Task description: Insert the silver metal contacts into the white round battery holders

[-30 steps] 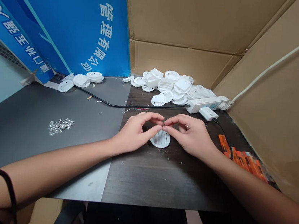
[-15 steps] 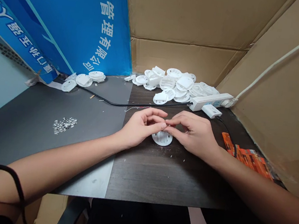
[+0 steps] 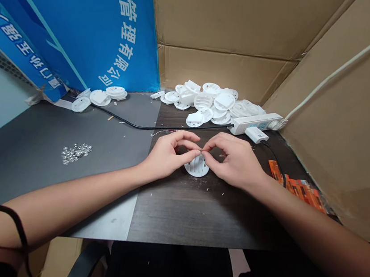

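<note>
A round white slotted plastic disc (image 3: 196,167) lies on the dark wood-look part of the table, just below the fingertips. My left hand (image 3: 170,152) is closed in a pinch from the left, above the disc's far edge. From the right my right hand (image 3: 232,160) pinches at the same spot, thumb and forefinger together. Between the two sets of fingertips is something tiny, too small to make out. The fingers hide the far side of the disc.
Piled white discs (image 3: 225,102) lie at the back beside a white power strip (image 3: 254,122). More discs (image 3: 99,97) sit back left, small shiny metal parts (image 3: 75,154) at left, orange strips (image 3: 303,191) at right. A black cable (image 3: 135,126) crosses behind my hands.
The whole view has shifted slightly, so things appear a little further left. The fingertips of my right hand have drawn together more tightly, and the disc's slots show more.
</note>
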Available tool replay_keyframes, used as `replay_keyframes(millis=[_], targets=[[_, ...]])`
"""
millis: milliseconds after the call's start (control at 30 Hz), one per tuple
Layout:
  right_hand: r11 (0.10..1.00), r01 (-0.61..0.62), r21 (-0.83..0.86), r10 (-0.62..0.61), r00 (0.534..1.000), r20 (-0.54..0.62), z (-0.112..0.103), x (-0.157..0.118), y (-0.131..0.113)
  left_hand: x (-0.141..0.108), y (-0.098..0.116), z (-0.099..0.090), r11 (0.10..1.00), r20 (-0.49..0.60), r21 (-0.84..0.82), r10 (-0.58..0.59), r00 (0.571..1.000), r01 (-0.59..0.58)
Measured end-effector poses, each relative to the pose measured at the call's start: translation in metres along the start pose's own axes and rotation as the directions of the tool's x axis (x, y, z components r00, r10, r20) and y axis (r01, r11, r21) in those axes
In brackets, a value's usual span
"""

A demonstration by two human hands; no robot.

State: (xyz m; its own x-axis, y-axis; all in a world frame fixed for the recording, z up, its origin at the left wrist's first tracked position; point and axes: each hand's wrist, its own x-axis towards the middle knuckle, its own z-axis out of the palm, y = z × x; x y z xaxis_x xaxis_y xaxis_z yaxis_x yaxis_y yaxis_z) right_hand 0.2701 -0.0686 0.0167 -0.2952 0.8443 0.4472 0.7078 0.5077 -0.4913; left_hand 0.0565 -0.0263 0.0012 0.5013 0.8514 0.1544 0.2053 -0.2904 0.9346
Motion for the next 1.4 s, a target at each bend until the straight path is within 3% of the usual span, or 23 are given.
replay_keyframes(millis=[133, 267, 467, 567, 800, 1067, 1400], targets=[[0.999, -0.045, 0.008, 0.044, 0.995, 0.089, 0.002, 0.001, 0.008, -0.004, 0.002, -0.009, 0.922, 0.169, 0.332, 0.148, 0.974, -0.197], [0.994, -0.104, -0.027, 0.107, 0.972, 0.208, 0.005, -0.002, 0.020, -0.008, -0.001, -0.010, 0.822, 0.310, 0.517, 0.082, 0.947, -0.241], [0.995, -0.074, 0.071, 0.057, 0.973, 0.222, 0.008, -0.002, 0.023, -0.008, -0.006, -0.007, 0.838, 0.319, 0.492, 0.081, 0.944, -0.238], [0.998, -0.051, 0.043, 0.040, 0.972, 0.231, 0.006, 0.000, 0.019, -0.008, -0.007, -0.007, 0.840, 0.320, 0.480, 0.101, 0.942, -0.253], [0.982, -0.189, -0.019, 0.188, 0.952, 0.240, 0.005, 0.003, 0.008, -0.007, -0.007, -0.007, 0.811, 0.339, 0.477, 0.184, 0.923, -0.337], [0.949, -0.308, -0.074, 0.316, 0.907, 0.278, -0.003, 0.009, -0.004, -0.008, -0.005, -0.007, 0.794, 0.350, 0.498, 0.183, 0.919, -0.348], [0.916, -0.316, -0.245, 0.389, 0.847, 0.362, -0.011, 0.013, -0.016, -0.007, -0.006, -0.006, 0.802, 0.357, 0.485, 0.181, 0.916, -0.348]])
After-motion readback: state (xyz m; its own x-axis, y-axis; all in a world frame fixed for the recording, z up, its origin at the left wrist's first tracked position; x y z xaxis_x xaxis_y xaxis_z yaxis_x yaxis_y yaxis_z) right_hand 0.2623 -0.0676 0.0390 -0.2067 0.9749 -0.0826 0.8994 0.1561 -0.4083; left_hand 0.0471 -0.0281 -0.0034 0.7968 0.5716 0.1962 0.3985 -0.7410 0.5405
